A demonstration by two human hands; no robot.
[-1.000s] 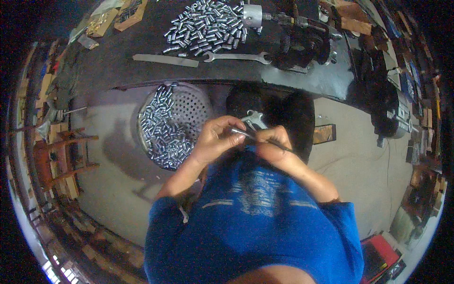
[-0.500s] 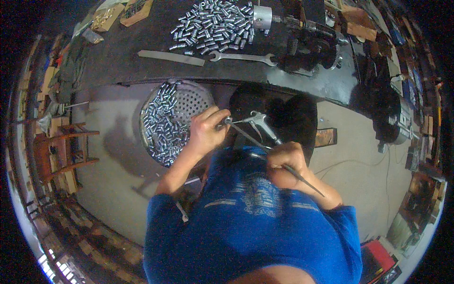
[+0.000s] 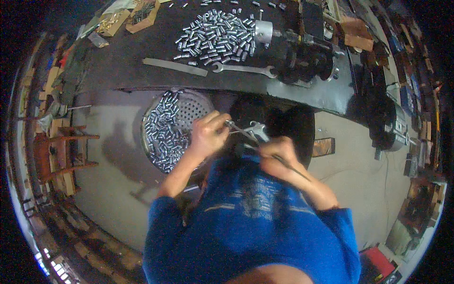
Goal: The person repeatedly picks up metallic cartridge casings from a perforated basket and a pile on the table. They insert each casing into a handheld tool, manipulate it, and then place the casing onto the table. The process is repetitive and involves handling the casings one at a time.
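My left hand [image 3: 208, 135] is closed, its fingertips pinching a small shiny metal sleeve [image 3: 229, 123]. In my right hand [image 3: 278, 154], also closed, is a long thin file [image 3: 243, 133]. One end of the file reaches the sleeve, and the other sticks out past my right wrist. A silver air blow gun [image 3: 257, 129] slants beside the file, with its lower end at my right hand. Whether my right fingers also grip the gun is hidden. Left of my left hand, a round perforated metal seat [image 3: 198, 102] carries many loose sleeves [image 3: 163, 130].
On the dark bench [image 3: 113, 68] lie a heap of sleeves [image 3: 215, 38], an open-ended wrench [image 3: 243, 69] and a flat metal strip [image 3: 175, 66]. A machine with a chuck [image 3: 264, 32] stands at the right. A wooden chair [image 3: 66, 151] is on the left.
My right hand has moved left and slightly up, pushing the file closer to the sleeve in my left hand. The bench and seat appear slightly lower in view.
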